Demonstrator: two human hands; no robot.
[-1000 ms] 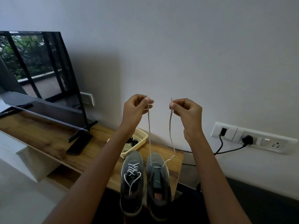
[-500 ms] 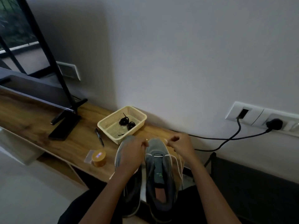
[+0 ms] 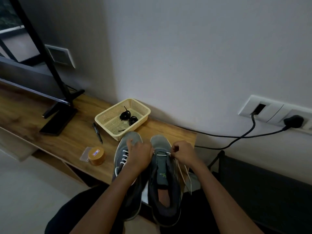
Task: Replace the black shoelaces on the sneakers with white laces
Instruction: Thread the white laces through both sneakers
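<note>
The white lace lies as one flat bar across the lowest holes of the right shoe, near its toe. Its loose ends hang down that shoe's right side. The right hand has a closed grip that pinches the lace by the hole, I think to pull it snug and even. The left hand rests at the bar's other end. Its fingertips are hidden, so I cannot tell its grip. The left shoe, just beside, already wears white. Both shoes stand at the counter edge with heels toward the person, so the holes are easy to reach. The black laces sit out of the way in the basket. I count two shoes, two black bundles, one basket, one pen and one small round tub.
</note>
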